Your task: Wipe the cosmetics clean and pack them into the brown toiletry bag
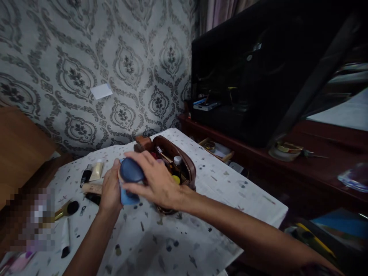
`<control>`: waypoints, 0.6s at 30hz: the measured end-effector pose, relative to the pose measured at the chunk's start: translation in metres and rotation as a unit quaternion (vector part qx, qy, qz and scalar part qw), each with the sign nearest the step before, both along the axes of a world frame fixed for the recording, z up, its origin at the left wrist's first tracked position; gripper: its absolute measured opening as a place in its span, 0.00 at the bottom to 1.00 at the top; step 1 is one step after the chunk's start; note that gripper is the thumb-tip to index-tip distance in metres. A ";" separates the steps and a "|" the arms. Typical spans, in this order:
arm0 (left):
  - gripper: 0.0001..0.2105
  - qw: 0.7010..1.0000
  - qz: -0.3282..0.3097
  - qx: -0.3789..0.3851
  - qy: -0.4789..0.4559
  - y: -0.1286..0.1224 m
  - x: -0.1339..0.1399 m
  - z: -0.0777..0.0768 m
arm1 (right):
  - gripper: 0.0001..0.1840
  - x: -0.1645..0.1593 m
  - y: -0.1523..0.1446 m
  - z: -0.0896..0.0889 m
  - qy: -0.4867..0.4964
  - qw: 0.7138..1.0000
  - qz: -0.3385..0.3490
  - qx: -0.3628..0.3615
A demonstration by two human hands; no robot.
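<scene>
My right hand point(159, 178) is closed around a dark blue, rounded case point(131, 170) that looks like a powder compact. Against the near side of that case, my left hand point(111, 188) presses a light blue cloth point(128, 197); its fingers are partly hidden behind the case. Just behind my right hand stands an unzipped brown cosmetics bag point(191, 168), with a white-capped bottle point(177, 163) and other small items inside. To the left of my left hand lie a cream tube point(97, 170), a black bottle point(86, 175) and a makeup brush point(67, 209).
A table covered with a patterned white cloth point(161, 245) carries these things. A white tube with a black cap point(65, 235) lies at left. Along the right runs a dark red cabinet point(258, 157) bearing a large black screen point(244, 76). A brown wooden panel point(23, 149) stands far left.
</scene>
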State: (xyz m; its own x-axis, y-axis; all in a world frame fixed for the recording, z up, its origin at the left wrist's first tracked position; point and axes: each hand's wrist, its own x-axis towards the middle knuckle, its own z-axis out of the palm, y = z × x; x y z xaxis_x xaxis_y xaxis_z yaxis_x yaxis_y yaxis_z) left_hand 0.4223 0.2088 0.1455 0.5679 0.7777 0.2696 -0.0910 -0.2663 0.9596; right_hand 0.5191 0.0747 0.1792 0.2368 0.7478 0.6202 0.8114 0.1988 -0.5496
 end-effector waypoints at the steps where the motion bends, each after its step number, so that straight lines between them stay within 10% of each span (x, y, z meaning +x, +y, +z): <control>1: 0.17 1.000 -0.003 -0.009 -0.008 -0.007 0.010 0.005 | 0.32 0.008 -0.001 0.002 0.053 0.998 0.008 0.027; 5: 0.13 0.988 -0.035 0.150 0.027 -0.030 0.036 0.015 | 0.24 0.041 0.001 0.006 0.333 0.939 0.060 0.061; 10: 0.16 0.826 -0.018 0.542 0.156 -0.037 0.029 0.009 | 0.19 0.080 0.008 0.003 0.521 0.850 0.047 0.057; 13: 0.16 0.770 0.015 0.614 0.174 -0.034 0.019 0.000 | 0.23 0.092 0.016 -0.001 0.410 0.911 -0.034 -0.003; 18: 0.16 0.780 0.030 0.609 0.143 -0.031 0.012 -0.010 | 0.29 0.094 0.037 0.002 0.034 0.975 -0.140 -0.170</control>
